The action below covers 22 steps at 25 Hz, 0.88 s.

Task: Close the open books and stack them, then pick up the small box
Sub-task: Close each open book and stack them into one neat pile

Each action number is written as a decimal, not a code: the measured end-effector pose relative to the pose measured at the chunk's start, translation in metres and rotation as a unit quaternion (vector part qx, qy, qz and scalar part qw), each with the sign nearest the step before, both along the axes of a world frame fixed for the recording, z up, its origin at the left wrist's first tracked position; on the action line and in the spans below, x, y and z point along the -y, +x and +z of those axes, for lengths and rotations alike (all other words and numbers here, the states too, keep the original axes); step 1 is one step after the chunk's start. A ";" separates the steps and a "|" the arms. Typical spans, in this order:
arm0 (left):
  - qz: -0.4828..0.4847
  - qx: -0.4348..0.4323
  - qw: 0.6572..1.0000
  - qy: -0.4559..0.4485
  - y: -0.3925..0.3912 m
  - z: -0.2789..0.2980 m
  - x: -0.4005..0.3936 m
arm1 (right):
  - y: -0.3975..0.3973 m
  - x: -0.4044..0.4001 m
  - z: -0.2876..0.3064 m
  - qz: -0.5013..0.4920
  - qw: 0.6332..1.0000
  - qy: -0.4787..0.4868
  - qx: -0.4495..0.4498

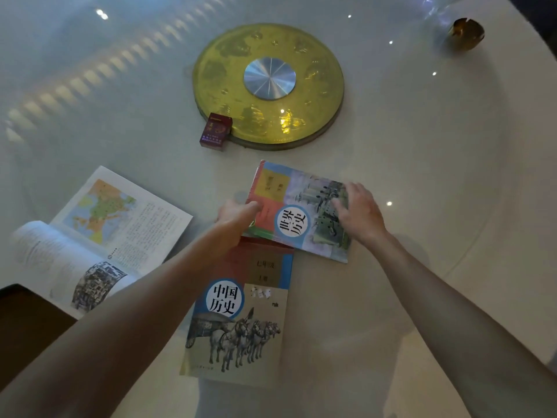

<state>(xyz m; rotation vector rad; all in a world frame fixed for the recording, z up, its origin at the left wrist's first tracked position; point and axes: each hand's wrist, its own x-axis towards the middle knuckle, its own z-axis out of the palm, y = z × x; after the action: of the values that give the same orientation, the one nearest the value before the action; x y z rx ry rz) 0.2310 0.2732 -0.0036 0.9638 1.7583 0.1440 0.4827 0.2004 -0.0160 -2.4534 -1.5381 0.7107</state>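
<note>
A closed book with a blue-ringed title circle (pixel 297 206) lies tilted on the table, its near corner over the top of a second closed book with horses and a chariot on its cover (pixel 241 321). My left hand (pixel 238 214) grips the tilted book's left edge. My right hand (pixel 358 212) rests flat on its right side, fingers spread. An open book (pixel 102 236) showing a map page lies to the left. The small dark red box (pixel 215 131) stands beyond the books, against the rim of the gold disc.
A round gold turntable disc (pixel 319 86) with a silver hub sits at the centre of the pale glossy table (pixel 422 176). A small gold cup-like object (pixel 465 33) stands at the far right. A dark brown surface (pixel 27 324) shows at the lower left.
</note>
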 end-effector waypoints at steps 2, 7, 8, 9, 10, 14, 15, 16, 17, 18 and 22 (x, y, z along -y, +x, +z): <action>0.023 0.033 0.999 0.036 0.010 -0.004 -0.007 | 0.005 -0.016 -0.005 0.063 0.998 -0.029 0.006; 0.091 0.141 0.979 0.114 0.049 0.001 -0.020 | 0.033 0.010 -0.015 -0.020 0.992 -0.064 0.108; 0.104 0.132 0.980 0.110 0.057 0.003 -0.017 | 0.038 0.019 -0.018 -0.051 0.991 -0.069 0.103; 0.111 0.126 0.982 0.087 0.065 0.002 -0.012 | 0.041 0.028 -0.018 -0.078 0.990 -0.077 0.088; 0.109 0.124 0.985 0.052 0.073 0.000 -0.006 | 0.043 0.035 -0.019 -0.102 0.990 -0.078 0.066; -0.003 0.116 0.993 -0.008 0.099 -0.005 0.014 | 0.042 0.060 -0.017 -0.182 0.978 -0.097 -0.010; -0.022 0.131 0.991 -0.006 0.103 -0.003 0.017 | 0.042 0.066 -0.016 -0.204 0.974 -0.083 -0.044; -0.035 0.154 0.987 -0.009 0.105 -0.002 0.019 | 0.042 0.073 -0.016 -0.230 0.966 -0.061 -0.098; -0.050 0.180 0.982 -0.014 0.105 -0.001 0.021 | 0.041 0.079 -0.015 -0.251 0.955 -0.043 -0.149; -0.066 0.202 0.977 -0.020 0.104 0.001 0.024 | 0.041 0.084 -0.015 -0.264 0.946 -0.033 -0.185; -0.028 0.324 0.944 -0.058 0.089 0.022 0.034 | 0.029 0.104 -0.002 -0.259 0.936 -0.017 -0.236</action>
<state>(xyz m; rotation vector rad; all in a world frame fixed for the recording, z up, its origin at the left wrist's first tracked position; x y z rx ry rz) 0.3197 0.2389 0.0184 0.7647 1.1181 0.2830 0.5121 0.0968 -0.0180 -2.3121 -0.6710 1.1045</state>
